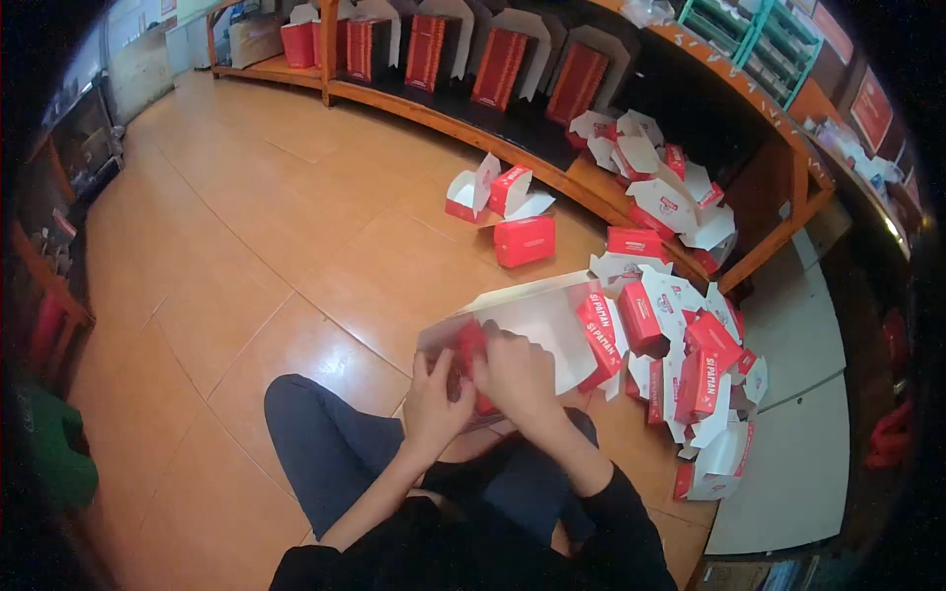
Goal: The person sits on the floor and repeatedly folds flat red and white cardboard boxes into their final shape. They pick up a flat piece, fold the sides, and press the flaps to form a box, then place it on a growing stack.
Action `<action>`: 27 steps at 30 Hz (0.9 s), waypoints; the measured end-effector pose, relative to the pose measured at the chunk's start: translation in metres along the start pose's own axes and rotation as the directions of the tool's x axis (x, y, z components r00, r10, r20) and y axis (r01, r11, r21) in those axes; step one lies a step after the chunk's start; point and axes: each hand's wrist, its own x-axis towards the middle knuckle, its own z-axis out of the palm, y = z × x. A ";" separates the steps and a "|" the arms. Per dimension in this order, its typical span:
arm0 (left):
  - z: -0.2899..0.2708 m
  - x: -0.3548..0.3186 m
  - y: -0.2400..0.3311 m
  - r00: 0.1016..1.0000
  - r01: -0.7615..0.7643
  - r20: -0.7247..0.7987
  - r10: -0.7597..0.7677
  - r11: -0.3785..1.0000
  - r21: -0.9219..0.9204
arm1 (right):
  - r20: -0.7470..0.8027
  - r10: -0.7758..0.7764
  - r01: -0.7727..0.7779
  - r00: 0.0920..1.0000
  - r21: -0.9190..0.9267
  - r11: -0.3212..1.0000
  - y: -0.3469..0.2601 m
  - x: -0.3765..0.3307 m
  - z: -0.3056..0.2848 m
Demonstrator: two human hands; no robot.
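Both hands' grip pinching flat glossy red-and-white cardboard box blank (522, 325), left hand (434, 399), right hand (517, 379)

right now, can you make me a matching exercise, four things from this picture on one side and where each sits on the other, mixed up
Things:
1. flat carton blank
2. closed red box
3. upright red cartons
4. heap of folded boxes

Places:
A. in a row on the low wooden shelf
B. alone on the floor tiles, ahead of the person
C. on the floor at the person's right
D. held by the left hand and right hand

Pairs: 1-D, 2-B, 3-A, 4-C
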 end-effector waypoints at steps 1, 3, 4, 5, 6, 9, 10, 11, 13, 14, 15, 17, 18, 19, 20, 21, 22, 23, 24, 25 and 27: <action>-0.001 0.000 0.000 1.000 -0.020 -0.019 0.020 1.000 0.023 | -0.012 -0.023 0.022 1.000 -0.043 0.999 -0.005 0.002 0.001; -0.003 -0.001 0.001 0.996 -0.062 -0.059 0.064 0.997 0.039 | -0.023 -0.074 0.072 0.997 -0.103 0.992 -0.009 0.006 0.005; -0.003 -0.001 0.001 0.998 -0.045 -0.042 0.048 0.997 0.065 | -0.022 -0.092 0.089 0.996 -0.114 0.989 -0.009 0.008 0.006; -0.004 -0.001 0.002 0.998 -0.048 -0.036 0.051 0.996 0.076 | -0.013 -0.092 0.089 0.996 -0.136 0.987 -0.009 0.009 0.007; -0.004 0.000 0.002 0.998 -0.054 -0.030 0.057 0.995 0.087 | -0.026 -0.120 0.115 0.992 -0.128 0.985 -0.008 0.011 0.009; -0.006 0.000 0.002 0.999 -0.043 0.009 0.042 0.995 0.094 | -0.031 -0.149 0.144 0.988 -0.126 0.981 -0.008 0.015 0.016; -0.007 0.000 0.002 0.999 -0.035 0.027 0.032 0.995 0.093 | -0.035 -0.153 0.148 0.988 -0.125 0.981 -0.009 0.016 0.018; -0.009 0.000 0.002 0.999 -0.027 0.046 0.023 0.995 0.093 | -0.039 -0.158 0.153 0.987 -0.119 0.981 -0.010 0.017 0.020; -0.012 0.001 0.002 0.996 -0.018 0.086 0.010 0.995 0.095 | -0.091 -0.183 0.176 0.979 -0.076 0.981 -0.009 0.018 0.022; -0.013 0.000 0.003 0.994 -0.017 0.108 0.007 0.995 0.094 | -0.122 -0.178 0.171 0.976 -0.066 0.983 -0.009 0.017 0.023; -0.013 0.001 0.004 0.993 -0.026 0.121 0.016 0.996 0.083 | -0.130 -0.194 0.189 0.972 -0.046 0.981 -0.008 0.017 0.023; -0.014 0.002 0.007 0.985 0.000 0.170 -0.019 0.994 0.108 | -0.154 -0.190 0.188 0.970 -0.027 0.982 -0.007 0.015 0.023; -0.015 0.003 0.009 0.978 0.026 0.203 -0.050 0.993 0.119 | -0.154 -0.194 0.193 0.969 -0.022 0.981 -0.006 0.014 0.023; -0.015 0.003 0.011 0.983 -0.004 0.182 -0.015 0.994 0.105 | -0.156 -0.196 0.196 0.968 -0.016 0.981 -0.004 0.014 0.023; -0.016 0.004 0.012 0.985 -0.017 0.174 0.000 0.995 0.095 | -0.157 -0.199 0.201 0.967 -0.004 0.980 -0.003 0.015 0.023; -0.017 0.005 0.014 0.985 -0.019 0.173 0.004 0.996 0.085 | -0.166 -0.195 0.198 0.967 -0.002 0.980 -0.002 0.015 0.024; -0.019 0.005 0.015 0.983 -0.042 0.181 0.025 0.995 0.091 | -0.171 -0.192 0.196 0.966 0.006 0.981 -0.001 0.016 0.025; -0.020 0.006 0.015 0.980 -0.057 0.196 0.037 0.994 0.098 | -0.208 -0.192 0.199 0.959 0.011 0.980 -0.001 0.017 0.027; -0.021 0.006 0.015 0.977 -0.054 0.213 0.029 0.992 0.111 | -0.180 -0.194 0.197 0.964 -0.005 0.980 -0.002 0.017 0.029; -0.020 0.007 0.013 0.975 -0.077 0.217 0.058 0.994 0.081 | -0.185 -0.199 0.198 0.962 -0.024 0.980 -0.005 0.016 0.033; -0.015 0.008 0.008 0.968 -0.088 0.237 0.078 0.995 0.035 | -0.147 -0.173 0.175 0.974 -0.004 0.985 -0.005 0.015 0.037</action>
